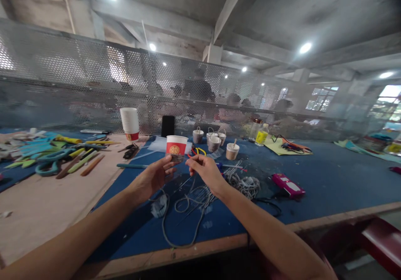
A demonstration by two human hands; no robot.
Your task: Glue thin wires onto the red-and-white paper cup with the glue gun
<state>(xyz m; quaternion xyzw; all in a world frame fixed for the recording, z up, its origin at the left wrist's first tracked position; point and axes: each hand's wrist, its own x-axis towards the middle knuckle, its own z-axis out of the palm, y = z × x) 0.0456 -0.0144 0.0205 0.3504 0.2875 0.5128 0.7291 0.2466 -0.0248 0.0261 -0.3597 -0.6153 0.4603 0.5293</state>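
My left hand point(155, 175) is raised over the blue table, thumb and forefinger pinched and the other fingers loosely curled. Facing it is my right hand point(206, 170), its fingertips pressed together. A small see-through scrap point(177, 158) shows between the two sets of fingertips; whether either hand grips it, I cannot tell. Just behind is a red and white paper cup point(177, 145). Grey cord point(165, 225) loops over the table below my hands, beside thin metal rods point(200, 194) and a tangled cord bundle point(247, 187). A crumpled clear plastic piece point(159, 206) lies below my left hand.
Scissors point(53, 162) and wooden-handled tools point(83, 161) lie left, near stacked paper cups point(129, 123). Several grey-filled cups point(214, 143), a phone point(168, 125) and a yellow-labelled bottle point(262, 134) stand at the back. A magenta packet point(288, 185) lies right. Perforated panels point(140, 75) border the table.
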